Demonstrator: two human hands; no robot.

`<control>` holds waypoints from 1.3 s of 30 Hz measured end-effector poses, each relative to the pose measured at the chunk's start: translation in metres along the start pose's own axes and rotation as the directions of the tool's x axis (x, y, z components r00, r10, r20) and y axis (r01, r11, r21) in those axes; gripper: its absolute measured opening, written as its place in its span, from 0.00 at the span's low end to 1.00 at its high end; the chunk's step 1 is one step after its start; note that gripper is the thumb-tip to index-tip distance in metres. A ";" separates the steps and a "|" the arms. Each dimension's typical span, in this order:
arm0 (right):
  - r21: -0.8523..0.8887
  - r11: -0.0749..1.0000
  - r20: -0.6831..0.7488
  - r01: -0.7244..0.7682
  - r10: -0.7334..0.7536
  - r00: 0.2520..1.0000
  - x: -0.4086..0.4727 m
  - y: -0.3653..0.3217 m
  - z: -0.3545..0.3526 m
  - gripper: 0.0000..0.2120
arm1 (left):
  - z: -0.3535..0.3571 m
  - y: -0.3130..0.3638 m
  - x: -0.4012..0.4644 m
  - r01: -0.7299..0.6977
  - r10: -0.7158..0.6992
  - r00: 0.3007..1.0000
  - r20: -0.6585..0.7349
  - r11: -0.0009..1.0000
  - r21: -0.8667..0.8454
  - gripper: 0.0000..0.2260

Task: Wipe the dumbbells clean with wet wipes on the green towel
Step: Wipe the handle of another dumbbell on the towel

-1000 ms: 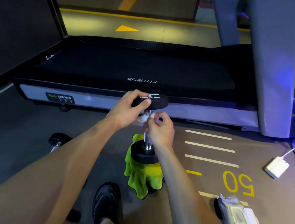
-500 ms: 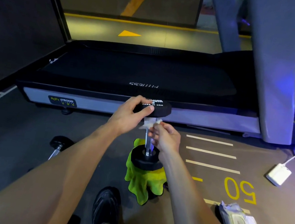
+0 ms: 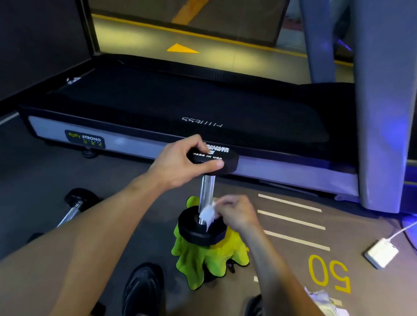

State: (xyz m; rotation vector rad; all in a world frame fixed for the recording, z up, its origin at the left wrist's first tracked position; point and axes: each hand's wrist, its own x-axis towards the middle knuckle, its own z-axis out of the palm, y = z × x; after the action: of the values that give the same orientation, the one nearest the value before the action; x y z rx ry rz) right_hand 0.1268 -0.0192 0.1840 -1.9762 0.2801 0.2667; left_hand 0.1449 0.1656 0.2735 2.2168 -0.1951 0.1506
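Observation:
A black dumbbell (image 3: 206, 191) with a chrome handle stands upright on the crumpled green towel (image 3: 205, 257) on the floor. My left hand (image 3: 180, 162) grips its upper black head from the left. My right hand (image 3: 237, 212) pinches a white wet wipe (image 3: 208, 214) against the bottom of the chrome handle, just above the lower head.
A second dumbbell (image 3: 75, 209) lies on the floor at the left. A treadmill (image 3: 182, 107) runs across behind. A pack of wet wipes (image 3: 335, 315) lies at the lower right, a white charger (image 3: 381, 252) farther right. My two black shoes (image 3: 144, 294) stand near the towel.
My right hand has slid the wipe down the chrome handle from under the upper head to the lower head. My left hand has kept its grip on top.

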 end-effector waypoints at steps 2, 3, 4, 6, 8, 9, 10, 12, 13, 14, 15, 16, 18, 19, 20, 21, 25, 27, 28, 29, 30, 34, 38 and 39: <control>0.051 0.998 -0.017 0.029 -0.028 0.999 0.002 -0.008 0.003 0.09 | -0.004 0.000 -0.003 -0.005 0.005 0.999 0.031 1.000 -0.005 0.22; 0.006 0.998 -0.029 0.057 -0.056 0.998 0.001 -0.008 0.006 0.07 | -0.005 0.000 -0.004 -0.005 0.005 0.999 0.042 1.000 -0.010 0.23; -0.119 0.989 -0.026 0.091 -0.095 0.995 -0.002 -0.005 0.009 0.08 | -0.006 0.001 -0.005 0.000 0.000 0.999 0.050 1.000 -0.009 0.25; -0.349 0.926 0.025 0.141 -0.141 0.990 -0.010 0.007 0.018 0.11 | -0.005 0.001 -0.007 0.017 -0.017 0.998 0.061 1.000 -0.002 0.27; -0.429 0.882 0.053 0.197 -0.193 0.980 -0.015 0.013 0.023 0.15 | -0.005 0.002 -0.009 0.027 -0.028 0.998 0.061 1.000 0.013 0.29; -0.463 0.859 0.055 0.219 -0.218 0.974 -0.015 0.014 0.023 0.16 | -0.005 0.003 -0.010 0.031 -0.033 0.998 0.060 0.999 0.024 0.29; -0.492 0.839 0.057 0.232 -0.234 0.970 -0.015 0.016 0.022 0.18 | -0.004 0.004 -0.010 0.037 -0.039 0.997 0.060 0.999 0.038 0.30; -0.514 0.812 0.062 0.277 -0.287 0.956 -0.017 0.019 0.016 0.21 | -0.002 0.006 -0.009 0.049 -0.051 0.997 0.052 0.997 0.052 0.30; -0.532 0.792 0.067 0.300 -0.314 0.947 -0.022 0.020 0.013 0.22 | -0.002 0.007 -0.008 0.055 -0.057 0.997 0.045 0.997 0.050 0.30; -0.557 0.766 0.084 0.322 -0.333 0.939 -0.026 0.021 0.012 0.22 | -0.001 0.007 -0.007 0.057 -0.058 0.998 0.038 0.998 0.041 0.30; -0.575 0.748 0.104 0.332 -0.335 0.936 -0.029 0.022 0.011 0.21 | 0.000 0.006 -0.005 0.055 -0.056 0.998 0.035 0.998 0.034 0.30; -0.584 0.741 0.109 0.333 -0.335 0.936 -0.030 0.023 0.011 0.21 | 0.001 0.006 -0.004 0.053 -0.054 0.998 0.037 0.998 0.029 0.30; -0.565 0.773 0.065 0.287 -0.306 0.950 -0.023 0.022 0.014 0.18 | 0.003 0.006 -0.003 0.054 -0.055 0.998 0.042 0.998 0.023 0.30; -0.551 0.793 0.042 0.260 -0.285 0.958 -0.018 0.020 0.014 0.14 | 0.003 0.006 -0.003 0.053 -0.054 0.998 0.042 0.998 0.024 0.30; -0.537 0.809 0.039 0.240 -0.261 0.965 -0.012 0.017 0.015 0.12 | 0.004 0.006 -0.003 0.052 -0.054 0.998 0.042 0.998 0.027 0.29; -0.528 0.815 0.047 0.237 -0.251 0.967 -0.008 0.015 0.016 0.10 | 0.004 0.006 -0.003 0.051 -0.052 0.998 0.044 0.998 0.026 0.29; -0.489 0.824 0.081 0.285 -0.283 0.956 -0.010 0.019 0.019 0.17 | 0.002 0.001 0.000 0.051 -0.049 0.996 0.073 0.998 -0.033 0.26; -0.420 0.864 0.074 0.277 -0.271 0.960 -0.016 0.025 0.014 0.16 | 0.000 -0.003 0.003 0.063 -0.055 0.994 0.097 0.995 -0.079 0.24; -0.384 0.886 0.072 0.261 -0.253 0.965 -0.019 0.027 0.012 0.14 | -0.002 -0.006 0.004 0.072 -0.061 0.992 0.109 0.993 -0.096 0.23; -0.361 0.897 0.074 0.254 -0.244 0.967 -0.020 0.029 0.011 0.13 | -0.004 -0.008 0.004 0.082 -0.068 0.990 0.125 0.991 -0.110 0.22; -0.362 0.900 0.074 0.245 -0.234 0.969 -0.020 0.028 0.012 0.13 | -0.005 -0.011 0.005 0.090 -0.073 0.988 0.139 0.989 -0.120 0.21; -0.463 0.874 0.050 0.149 -0.142 0.989 -0.014 0.009 0.024 0.11 | -0.014 -0.018 0.004 0.101 -0.080 0.982 0.169 0.988 -0.119 0.19; -0.418 0.907 0.075 0.052 -0.023 0.997 -0.003 -0.015 0.030 0.16 | -0.018 -0.024 0.003 0.119 -0.090 0.980 0.178 0.980 -0.162 0.14; -0.265 0.964 0.052 0.016 -0.002 0.999 0.000 -0.022 0.028 0.15 | -0.018 -0.025 0.003 0.119 -0.088 0.980 0.180 0.978 -0.172 0.14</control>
State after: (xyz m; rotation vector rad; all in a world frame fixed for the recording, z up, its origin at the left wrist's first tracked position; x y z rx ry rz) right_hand 0.1317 0.0153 0.1917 -2.2310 0.2100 0.3640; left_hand 0.1516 0.1949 0.2660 2.0511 -0.1794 -0.1126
